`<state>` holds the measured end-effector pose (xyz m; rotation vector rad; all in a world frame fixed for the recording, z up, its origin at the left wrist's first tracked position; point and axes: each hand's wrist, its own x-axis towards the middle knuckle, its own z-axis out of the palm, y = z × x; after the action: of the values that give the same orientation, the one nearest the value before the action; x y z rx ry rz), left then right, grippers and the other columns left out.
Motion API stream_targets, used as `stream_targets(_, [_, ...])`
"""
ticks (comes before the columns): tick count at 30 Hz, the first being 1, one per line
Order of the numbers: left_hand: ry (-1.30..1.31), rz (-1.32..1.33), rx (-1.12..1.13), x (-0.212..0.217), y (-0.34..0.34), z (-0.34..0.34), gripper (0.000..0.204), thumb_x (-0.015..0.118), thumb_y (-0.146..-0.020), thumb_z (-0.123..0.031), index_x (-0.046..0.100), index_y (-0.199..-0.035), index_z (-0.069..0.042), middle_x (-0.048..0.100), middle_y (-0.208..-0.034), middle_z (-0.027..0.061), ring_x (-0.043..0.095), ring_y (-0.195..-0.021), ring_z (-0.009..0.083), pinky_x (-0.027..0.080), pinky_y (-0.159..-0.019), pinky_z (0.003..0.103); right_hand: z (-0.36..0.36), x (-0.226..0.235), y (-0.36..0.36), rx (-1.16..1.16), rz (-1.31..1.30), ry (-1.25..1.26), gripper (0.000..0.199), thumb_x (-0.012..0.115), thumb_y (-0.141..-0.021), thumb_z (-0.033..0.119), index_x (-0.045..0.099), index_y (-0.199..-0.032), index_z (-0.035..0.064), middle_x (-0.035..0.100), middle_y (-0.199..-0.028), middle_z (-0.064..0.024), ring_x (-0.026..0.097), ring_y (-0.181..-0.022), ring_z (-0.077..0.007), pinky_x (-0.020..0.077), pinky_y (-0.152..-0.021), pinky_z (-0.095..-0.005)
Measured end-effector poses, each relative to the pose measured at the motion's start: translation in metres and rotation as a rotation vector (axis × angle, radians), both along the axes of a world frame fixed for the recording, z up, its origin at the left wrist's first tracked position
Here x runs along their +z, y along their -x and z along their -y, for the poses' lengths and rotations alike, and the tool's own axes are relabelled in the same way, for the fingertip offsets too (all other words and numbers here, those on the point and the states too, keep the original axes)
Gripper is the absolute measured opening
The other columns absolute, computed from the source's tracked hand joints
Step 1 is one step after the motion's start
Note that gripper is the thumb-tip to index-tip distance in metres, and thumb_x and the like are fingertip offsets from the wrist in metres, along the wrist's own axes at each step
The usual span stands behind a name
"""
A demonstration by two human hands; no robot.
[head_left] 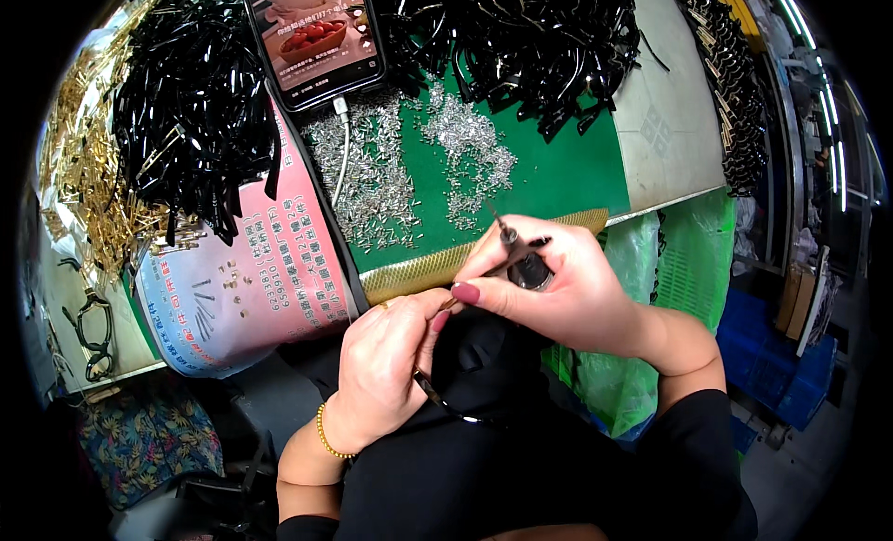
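Observation:
My left hand, with a gold bead bracelet at its wrist, is closed on a dark glasses temple. Its curved, shiny end shows below my palm. Against it, my right hand meets the left fingertips in a pinch. A small screwdriver with a dark handle is tucked in my right hand, its thin shaft pointing up and away. The joint between the two hands is mostly hidden by the fingers. Just beyond them lies a gold textured roll edge along a green mat.
Loose small silver screws lie on the mat beside a charging phone. Piles of black glasses temples stand left and back, with gold metal parts far left. A finished-looking glasses frame lies left; green crates are at right.

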<state>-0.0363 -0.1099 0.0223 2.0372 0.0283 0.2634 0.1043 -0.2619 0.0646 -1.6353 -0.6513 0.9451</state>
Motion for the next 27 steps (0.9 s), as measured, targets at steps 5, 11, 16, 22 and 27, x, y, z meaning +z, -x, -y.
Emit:
stream_targets(5, [0.08, -0.077, -0.045, 0.001, 0.001, 0.006, 0.016, 0.065, -0.09, 0.003, 0.062, -0.106, 0.002, 0.068, -0.086, 0.0117, 0.067, -0.072, 0.0285, 0.053, -0.067, 0.036, 0.008, 0.008, -0.013, 0.228, 0.198, 0.216, 0.018, 0.077, -0.089, 0.013, 0.069, -0.099, 0.001, 0.065, -0.097, -0.0061, 0.062, -0.088, -0.0139, 0.0488, -0.077, -0.0277])
stream_targets(11, [0.311, -0.275, 0.233, 0.003, 0.012, -0.008, 0.02, 0.047, -0.106, -0.007, 0.056, -0.122, 0.001, 0.073, -0.098, 0.0108, 0.046, -0.058, 0.0032, 0.039, -0.055, 0.019, 0.023, 0.017, -0.02, 0.37, 0.841, 0.464, 0.028, 0.067, -0.092, 0.015, 0.064, -0.119, 0.0103, 0.053, -0.094, -0.0096, 0.063, -0.074, -0.0259, 0.0508, -0.061, -0.0366])
stream_targets(16, [0.383, -0.239, 0.229, 0.009, -0.003, -0.003, 0.03, 0.045, -0.106, -0.008, 0.047, -0.135, 0.001, 0.067, -0.125, 0.0173, 0.051, -0.06, 0.0031, 0.043, -0.054, 0.018, 0.027, 0.011, -0.023, 0.461, 0.956, 0.465, 0.041, 0.069, -0.087, 0.012, 0.065, -0.127, 0.0236, 0.049, -0.089, -0.0066, 0.059, -0.062, -0.0217, 0.05, -0.052, -0.0334])
stream_targets(22, [0.401, -0.29, 0.247, 0.01, -0.006, -0.004, 0.03, 0.042, -0.107, -0.008, 0.046, -0.135, 0.001, 0.065, -0.129, 0.0182, 0.053, -0.058, 0.0044, 0.044, -0.054, 0.018, 0.028, 0.008, -0.024, 0.468, 0.971, 0.449, 0.047, 0.065, -0.083, 0.006, 0.064, -0.127, 0.0203, 0.051, -0.088, -0.0105, 0.064, -0.063, -0.0223, 0.0491, -0.045, -0.0335])
stream_targets(27, [0.401, -0.321, 0.268, 0.01, 0.005, -0.006, 0.027, 0.045, -0.107, -0.012, 0.048, -0.13, 0.002, 0.07, -0.114, 0.0175, 0.052, -0.057, 0.0048, 0.043, -0.053, 0.018, 0.026, 0.006, -0.024, 0.471, 1.0, 0.47, 0.045, 0.065, -0.082, 0.005, 0.064, -0.125, 0.0194, 0.051, -0.087, -0.0108, 0.066, -0.065, -0.0222, 0.0494, -0.046, -0.0337])
